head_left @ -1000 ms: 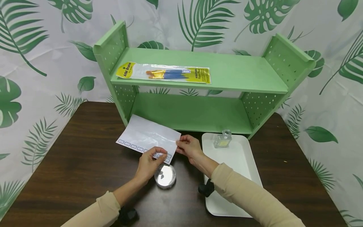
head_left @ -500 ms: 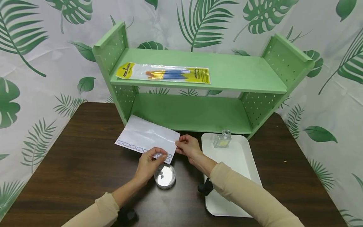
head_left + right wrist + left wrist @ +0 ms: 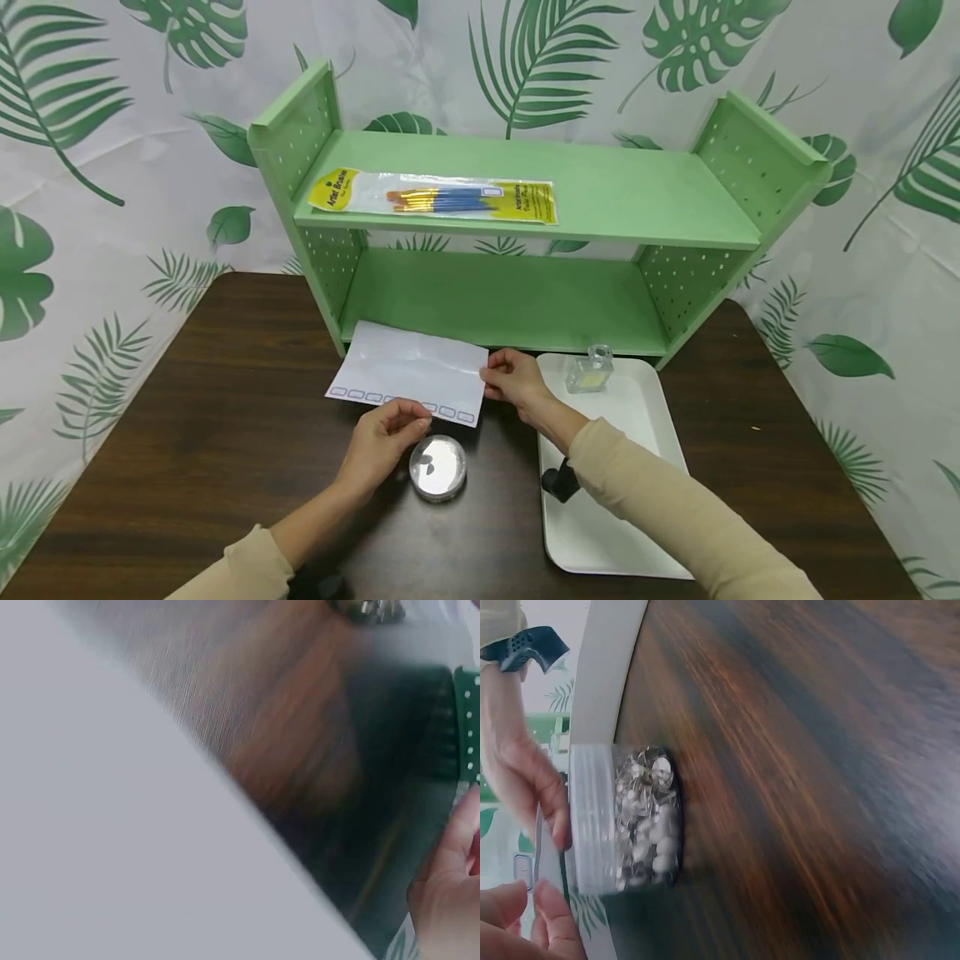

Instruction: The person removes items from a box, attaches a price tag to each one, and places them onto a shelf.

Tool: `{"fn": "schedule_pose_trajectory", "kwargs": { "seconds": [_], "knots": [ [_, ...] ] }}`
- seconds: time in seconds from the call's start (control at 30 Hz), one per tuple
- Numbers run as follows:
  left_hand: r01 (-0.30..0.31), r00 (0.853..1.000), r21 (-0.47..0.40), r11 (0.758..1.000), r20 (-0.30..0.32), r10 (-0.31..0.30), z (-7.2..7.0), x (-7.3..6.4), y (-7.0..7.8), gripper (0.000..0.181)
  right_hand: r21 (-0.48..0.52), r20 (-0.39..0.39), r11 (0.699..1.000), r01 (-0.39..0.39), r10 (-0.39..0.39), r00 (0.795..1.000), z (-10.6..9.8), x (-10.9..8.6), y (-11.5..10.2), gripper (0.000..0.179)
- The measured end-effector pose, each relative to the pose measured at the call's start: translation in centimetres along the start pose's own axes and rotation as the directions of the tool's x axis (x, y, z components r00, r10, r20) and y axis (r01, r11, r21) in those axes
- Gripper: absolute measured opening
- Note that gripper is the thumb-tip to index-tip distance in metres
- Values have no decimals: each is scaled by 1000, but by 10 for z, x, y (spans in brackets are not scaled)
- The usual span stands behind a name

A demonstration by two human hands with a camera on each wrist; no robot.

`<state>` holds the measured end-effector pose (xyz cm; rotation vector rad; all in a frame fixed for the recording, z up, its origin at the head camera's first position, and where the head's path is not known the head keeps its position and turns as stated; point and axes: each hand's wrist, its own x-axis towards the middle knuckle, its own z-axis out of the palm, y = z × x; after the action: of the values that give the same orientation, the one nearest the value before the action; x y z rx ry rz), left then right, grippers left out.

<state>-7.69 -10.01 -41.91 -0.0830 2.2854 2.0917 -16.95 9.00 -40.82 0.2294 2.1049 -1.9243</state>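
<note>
In the head view, a white sheet of blue-outlined labels (image 3: 416, 362) is held tilted above the table. My left hand (image 3: 378, 442) pinches its lower edge between thumb and forefinger. At the sheet's right edge, my right hand (image 3: 517, 383) grips it with thumb and fingers. Just below the sheet stands a round clear tub (image 3: 438, 468). The left wrist view shows the tub (image 3: 622, 825) filled with shiny metal pieces that look like thumbtacks. Close up, the sheet (image 3: 112, 825) blocks much of the right wrist view.
A green two-tier shelf (image 3: 495, 296) stands at the back, with a pack of artist brushes (image 3: 442, 200) bearing a small blue-outlined label on its upper tier. On the right, a white tray (image 3: 600, 542) holds a clear glass bottle (image 3: 588, 375); my right forearm passes over the tray.
The sheet has turned in my hands, its left side swinging lower and its right edge shifting right. My left fingers have moved left along its lower edge. My right hand has shifted slightly right.
</note>
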Motion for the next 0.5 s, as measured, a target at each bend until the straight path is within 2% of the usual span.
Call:
{"fn": "schedule_pose_trajectory", "kwargs": {
  "seconds": [0.23, 0.37, 0.5],
  "knots": [
    [66, 997, 18, 998, 26, -67, -33, -9, 3, 13, -219, 9, 976, 20, -19, 1000, -8, 5, -1, 11],
    [75, 997, 27, 997, 11, -75, -46, -12, 8, 16, -275, -6, 961, 13, -15, 1000, -10, 7, 1, 9],
    [69, 998, 34, 997, -15, -69, -50, -12, 13, 18, -287, -28, 958, -4, -4, 1000, -8, 9, 4, 8]
  ]
}}
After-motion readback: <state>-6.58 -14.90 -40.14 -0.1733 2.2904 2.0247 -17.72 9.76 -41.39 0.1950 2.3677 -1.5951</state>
